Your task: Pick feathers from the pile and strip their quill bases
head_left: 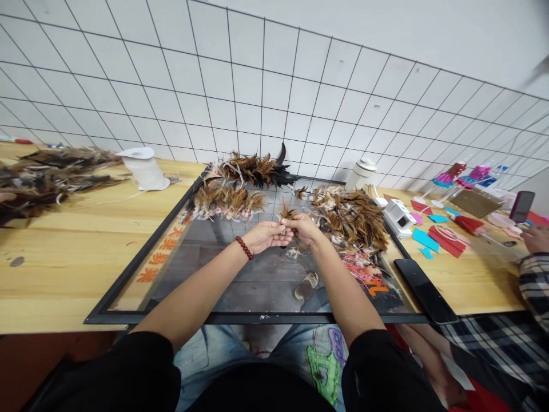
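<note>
My left hand (pixel 269 236), with a red bead bracelet on its wrist, meets my right hand (pixel 303 228) above the glass panel (pixel 206 269). Between the fingertips of both hands is a small tuft of brown feathers (pixel 286 210), pointing up and away from me. The fingers of each hand are pinched together at its base. Brown feather strips (pixel 229 200) lie on the glass behind and to the left. A large heap of brown feathers (pixel 354 214) with pinkish ends is to the right of my right hand.
A spool of white ribbon (pixel 144 169) stands left on the wooden table (pixel 86 240), near more dark feathers (pixel 51 171). On the right are a white canister (pixel 362 173), a power adapter (pixel 400 218), a black phone (pixel 424 290), coloured scraps and another person's hand (pixel 536 237).
</note>
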`<state>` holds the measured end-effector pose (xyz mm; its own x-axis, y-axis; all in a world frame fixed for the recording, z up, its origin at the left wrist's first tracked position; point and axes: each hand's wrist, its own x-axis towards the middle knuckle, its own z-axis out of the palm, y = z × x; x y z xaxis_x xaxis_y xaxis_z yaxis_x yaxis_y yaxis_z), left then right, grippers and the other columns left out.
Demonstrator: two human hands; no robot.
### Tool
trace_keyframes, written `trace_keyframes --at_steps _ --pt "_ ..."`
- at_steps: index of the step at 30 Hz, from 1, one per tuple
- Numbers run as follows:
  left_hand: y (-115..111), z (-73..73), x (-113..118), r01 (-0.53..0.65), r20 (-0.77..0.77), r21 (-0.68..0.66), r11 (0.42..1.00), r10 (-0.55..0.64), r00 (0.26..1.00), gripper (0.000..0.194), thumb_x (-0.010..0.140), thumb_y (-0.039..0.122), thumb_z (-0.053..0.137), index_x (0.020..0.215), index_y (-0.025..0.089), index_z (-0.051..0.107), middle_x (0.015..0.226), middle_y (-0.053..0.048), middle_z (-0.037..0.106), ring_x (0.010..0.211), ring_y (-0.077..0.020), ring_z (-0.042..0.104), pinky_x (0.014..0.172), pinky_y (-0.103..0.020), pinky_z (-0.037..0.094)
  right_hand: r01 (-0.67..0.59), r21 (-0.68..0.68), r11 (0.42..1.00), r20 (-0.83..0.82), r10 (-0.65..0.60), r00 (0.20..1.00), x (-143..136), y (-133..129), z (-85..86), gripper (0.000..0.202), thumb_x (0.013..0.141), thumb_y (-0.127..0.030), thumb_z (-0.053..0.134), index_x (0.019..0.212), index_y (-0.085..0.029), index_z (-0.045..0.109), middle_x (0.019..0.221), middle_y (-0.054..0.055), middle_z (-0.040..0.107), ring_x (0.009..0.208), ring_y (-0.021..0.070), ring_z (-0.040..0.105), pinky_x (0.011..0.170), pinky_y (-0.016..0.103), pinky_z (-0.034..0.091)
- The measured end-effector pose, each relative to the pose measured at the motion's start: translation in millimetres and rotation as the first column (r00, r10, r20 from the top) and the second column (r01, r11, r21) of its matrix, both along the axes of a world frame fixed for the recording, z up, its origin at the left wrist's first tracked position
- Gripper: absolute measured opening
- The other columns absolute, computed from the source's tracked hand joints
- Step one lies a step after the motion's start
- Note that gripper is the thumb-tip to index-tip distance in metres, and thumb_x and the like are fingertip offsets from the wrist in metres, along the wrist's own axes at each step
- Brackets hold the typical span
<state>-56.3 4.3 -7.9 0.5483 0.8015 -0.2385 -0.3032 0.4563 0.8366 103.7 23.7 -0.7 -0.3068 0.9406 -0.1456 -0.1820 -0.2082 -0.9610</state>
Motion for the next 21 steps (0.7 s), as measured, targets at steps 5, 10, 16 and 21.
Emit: trace_keyframes --at_steps 5,10,16,21 --pt "4.3 -3.1 1.0 -0.179 0.023 -0.035 0.983 0.18 0.983 0.006 0.078 0.013 0.068 0.075 0.008 0.067 0.073 -0.011 0.069 0.065 -0.0138 0.066 0.069 -0.027 0.054 0.007 0.15 0.989 0.046 -0.014 0.999 -3.2 -0.9 1.0 0.041 0.051 -0.041 0.084 0.075 -0.016 0.063 0.065 -0.003 0.058 0.053 0.0073 0.048 0.053 0.022 0.043" --pt "8.9 -2.4 1.5 -0.37 0.107 -0.17 0.913 0.39 0.915 0.01 0.081 0.009 0.059 0.073 0.011 0.065 0.075 -0.008 0.069 0.064 -0.0112 0.063 0.059 -0.022 0.049 -0.069 0.618 0.783 0.42 -0.255 0.871 -7.7 -3.9 3.1 0.082 0.051 -0.031 0.085 0.126 -0.021 0.054 0.103 0.004 0.055 0.068 0.0106 0.046 0.066 0.026 0.045" --pt "7.9 -4.4 3.3 -0.38 0.143 -0.164 0.91 0.404 0.904 0.009 0.081 0.009 0.059 0.074 0.011 0.065 0.072 -0.005 0.066 0.065 -0.0108 0.062 0.072 -0.027 0.053 -0.054 0.717 0.695 0.453 -0.405 0.794 -12.9 -2.9 -2.2 0.07 0.067 -0.03 0.074 0.132 -0.018 0.049 0.102 0.006 0.055 0.073 0.0138 0.048 0.072 0.029 0.046" --pt "6.8 -3.3 1.3 -0.402 0.076 -0.074 0.913 0.407 0.91 0.01 0.081 0.01 0.061 0.071 0.012 0.061 0.07 -0.006 0.066 0.065 -0.0124 0.064 0.067 -0.027 0.054 0.072 0.408 0.91 0.259 -0.191 0.947 -10.1 2.7 -3.2 0.057 0.058 -0.041 0.079 0.108 -0.019 0.063 0.085 0.0 0.059 0.059 0.0077 0.045 0.057 0.022 0.041"
